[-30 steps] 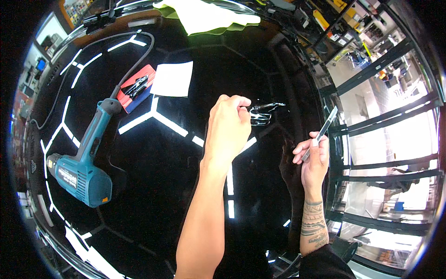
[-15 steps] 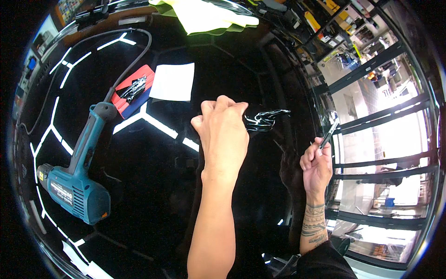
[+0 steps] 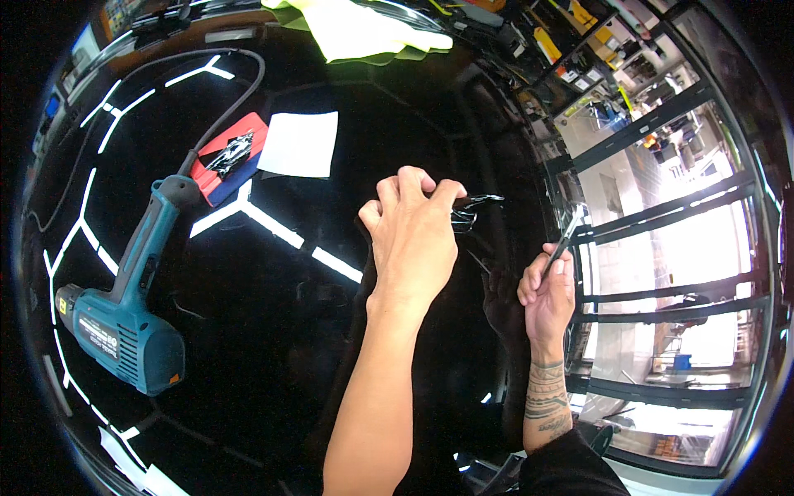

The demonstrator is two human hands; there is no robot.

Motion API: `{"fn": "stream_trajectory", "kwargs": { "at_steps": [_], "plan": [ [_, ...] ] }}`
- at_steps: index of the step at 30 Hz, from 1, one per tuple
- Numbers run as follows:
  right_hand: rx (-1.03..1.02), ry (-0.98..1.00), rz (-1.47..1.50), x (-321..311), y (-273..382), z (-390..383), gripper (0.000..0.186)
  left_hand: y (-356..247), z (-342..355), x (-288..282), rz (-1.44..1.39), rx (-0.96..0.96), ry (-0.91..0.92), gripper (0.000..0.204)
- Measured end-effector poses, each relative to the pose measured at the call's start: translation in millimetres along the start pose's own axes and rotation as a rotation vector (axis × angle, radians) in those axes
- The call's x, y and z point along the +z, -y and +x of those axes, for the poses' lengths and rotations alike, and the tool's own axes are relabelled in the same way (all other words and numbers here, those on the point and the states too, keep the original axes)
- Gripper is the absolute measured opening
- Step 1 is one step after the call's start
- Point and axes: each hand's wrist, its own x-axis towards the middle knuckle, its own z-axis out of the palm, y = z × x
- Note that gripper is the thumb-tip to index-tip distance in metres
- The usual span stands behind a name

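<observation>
My left hand [image 3: 409, 231] is in the middle of a curved glossy black panel [image 3: 314, 380], back uppermost, with its fingers bent but apart. Its fingertips are beside a crumpled piece of shiny black film [image 3: 471, 211], partly hidden behind them; I cannot make out anything gripped between them. At the right, my right hand [image 3: 546, 293] is closed on a slim knife [image 3: 563, 240], held upright at a slant with its tip pointing away from me.
A teal heat gun [image 3: 149, 339] lies left, its cord looping upward. Beside it are a red-and-blue squeegee [image 3: 207, 178] bearing black film and a white square sheet [image 3: 298, 145]. A yellow-green cloth [image 3: 372, 33] lies at the back. Bright reflections cover the panel's right side.
My left hand has loosened from a tighter curl beside the film to fingers further apart, and moved slightly right. My right hand still holds the knife. The view has shifted slightly.
</observation>
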Motion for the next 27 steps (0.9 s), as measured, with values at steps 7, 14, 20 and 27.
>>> {"fn": "stream_trajectory", "kwargs": {
  "at_steps": [7,14,20,27],
  "plan": [
    [0.004,-0.036,-0.023,3.9,-1.0,2.6,0.027,-0.9,2.3,-3.4,-0.041,-0.035,0.007,0.035],
    [-0.017,-0.042,-0.054,1.9,-2.8,1.4,0.024,-1.7,3.6,-2.7,-0.065,-0.056,0.071,0.040],
    [-0.030,-0.016,-0.158,6.8,-3.6,-0.3,0.020,2.6,3.8,-3.3,-0.087,-0.052,-0.005,0.038],
    [-0.017,-0.067,-0.296,12.5,3.5,-6.3,0.015,5.4,4.3,8.9,-0.134,-0.031,-0.061,0.028]
  ]
}}
